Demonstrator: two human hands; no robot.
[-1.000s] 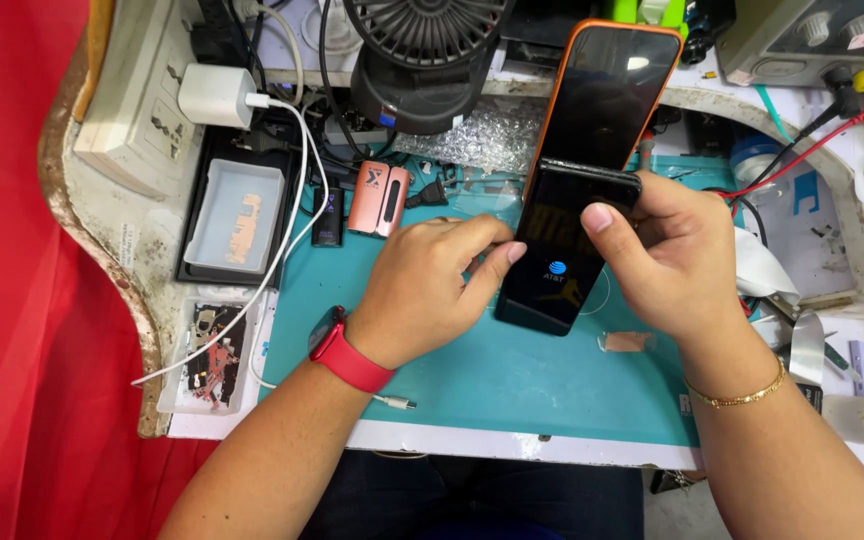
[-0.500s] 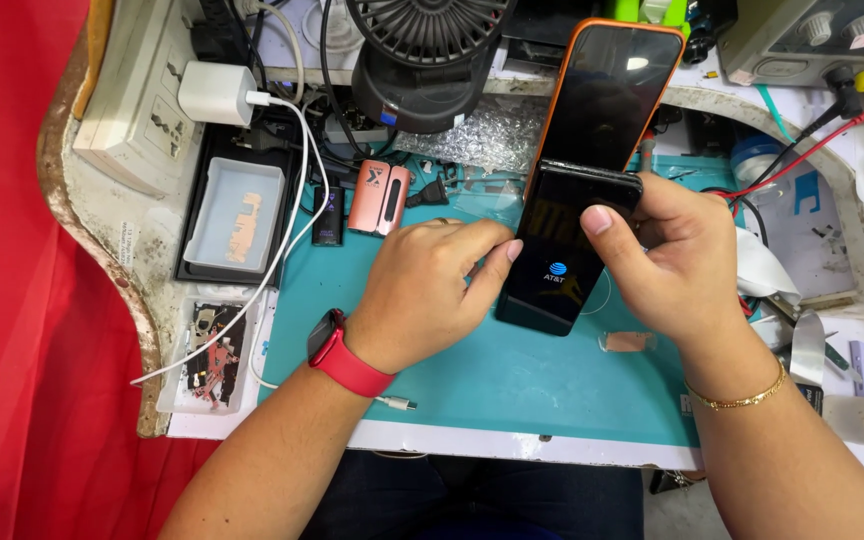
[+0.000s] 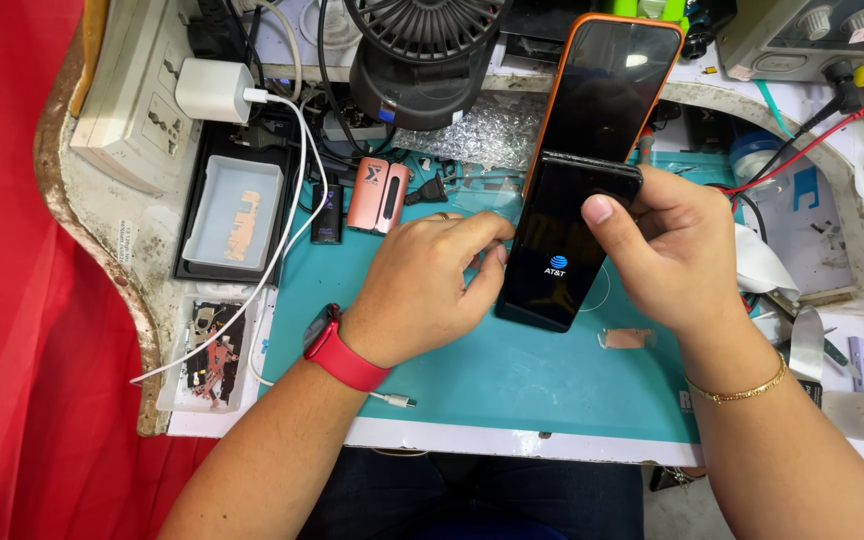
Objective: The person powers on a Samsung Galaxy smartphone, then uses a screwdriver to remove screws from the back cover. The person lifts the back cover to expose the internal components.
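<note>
A black smartphone [image 3: 557,250] with a lit logo on its dark screen is held tilted over the teal work mat [image 3: 472,375]. My right hand [image 3: 667,250] grips its top end, thumb on the upper edge of the screen. My left hand [image 3: 427,285], with a red watch on the wrist, pinches the phone's left side. Behind it a second phone in an orange case [image 3: 607,90] stands leaning, screen dark.
A black desk fan [image 3: 422,55] stands at the back. A pink device [image 3: 377,195], a white charger with cable [image 3: 214,90], a wall socket strip [image 3: 137,85] and a white tray [image 3: 234,212] lie left. Red test leads [image 3: 812,140] and tools sit right. Red cloth [image 3: 12,300] covers the left.
The logo on the black phone's screen has changed from a round blue mark to a blue globe with white lettering. Both hands hold about the same position.
</note>
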